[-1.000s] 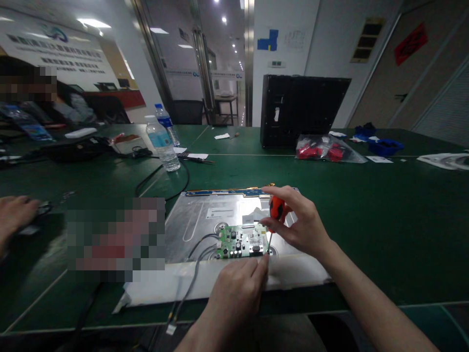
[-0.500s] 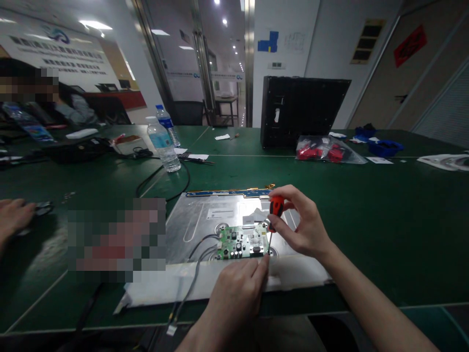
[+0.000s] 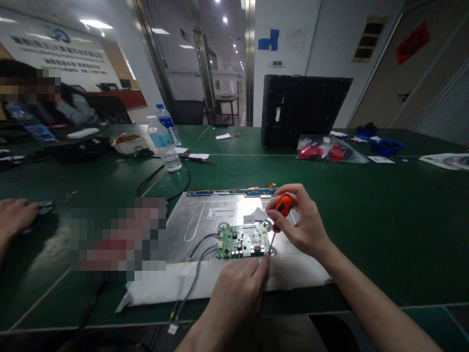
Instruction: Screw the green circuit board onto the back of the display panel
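Observation:
My right hand [image 3: 302, 220] grips a red-and-black screwdriver [image 3: 283, 205] with thumb and fingers around its handle. The handle leans to the right, and the shaft runs down to the lower right corner of a green circuit board [image 3: 240, 239]. Beside the screwdriver tip is my left hand [image 3: 242, 283], closed, its fingertips at that same corner; whatever they pinch is hidden. Under the board lies a silver metal display panel [image 3: 190, 210], with a blue circuit strip [image 3: 220, 192] on its far edge and white foam sheeting [image 3: 164, 283] along the near edge. Grey cables [image 3: 198, 274] run from the board's left side.
Two water bottles [image 3: 164, 146] stand at the back left near a black cable. A black monitor housing [image 3: 304, 110] and a plastic bag of red parts [image 3: 326, 150] are at the back right. At the far left another person's hand [image 3: 16, 217] rests on the green table.
The screwdriver has gone from nearly upright to tilted, its handle moving right while the tip stays at the board's corner. My right-hand fingers have shifted around it; my left hand holds its place.

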The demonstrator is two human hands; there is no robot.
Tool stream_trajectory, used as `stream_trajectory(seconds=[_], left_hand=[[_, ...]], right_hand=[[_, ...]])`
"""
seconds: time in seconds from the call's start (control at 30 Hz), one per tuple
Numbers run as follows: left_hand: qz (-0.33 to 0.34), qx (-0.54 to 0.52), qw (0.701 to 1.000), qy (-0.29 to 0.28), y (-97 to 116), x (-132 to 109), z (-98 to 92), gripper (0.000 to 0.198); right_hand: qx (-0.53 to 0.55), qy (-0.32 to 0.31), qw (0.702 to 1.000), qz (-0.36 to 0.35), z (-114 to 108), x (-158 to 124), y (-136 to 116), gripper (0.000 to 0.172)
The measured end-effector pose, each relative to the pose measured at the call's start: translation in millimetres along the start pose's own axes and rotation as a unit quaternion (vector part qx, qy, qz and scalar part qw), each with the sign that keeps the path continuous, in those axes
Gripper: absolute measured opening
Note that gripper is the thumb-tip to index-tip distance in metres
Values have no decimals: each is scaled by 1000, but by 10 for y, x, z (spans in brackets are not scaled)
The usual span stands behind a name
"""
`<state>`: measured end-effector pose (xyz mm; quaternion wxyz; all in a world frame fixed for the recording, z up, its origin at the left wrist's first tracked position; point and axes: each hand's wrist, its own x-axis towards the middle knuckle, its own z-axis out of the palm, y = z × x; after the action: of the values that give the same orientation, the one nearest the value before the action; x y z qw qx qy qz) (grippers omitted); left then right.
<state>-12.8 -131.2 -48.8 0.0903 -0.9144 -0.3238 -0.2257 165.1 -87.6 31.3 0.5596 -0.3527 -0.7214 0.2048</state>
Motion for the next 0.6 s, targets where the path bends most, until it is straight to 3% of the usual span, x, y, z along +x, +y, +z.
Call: stream_trajectory(seconds=[0.17, 0.3, 0.47, 0.6], left_hand=[[-11, -20, 1000, 20, -19, 10, -41, 16], [-62, -44, 997, 23, -70, 108, -157, 10], [-110, -63, 990, -61, -125, 353, -253, 9], [-105, -96, 986, -90, -158, 468, -220, 10]], right_hand=[[55, -22, 998, 29, 12, -16, -1, 24], [16, -47, 999, -10, -53, 5, -25, 19], [13, -45, 999, -13, -86, -4, -15, 29], [29, -41, 999, -8, -62, -22, -1, 21]])
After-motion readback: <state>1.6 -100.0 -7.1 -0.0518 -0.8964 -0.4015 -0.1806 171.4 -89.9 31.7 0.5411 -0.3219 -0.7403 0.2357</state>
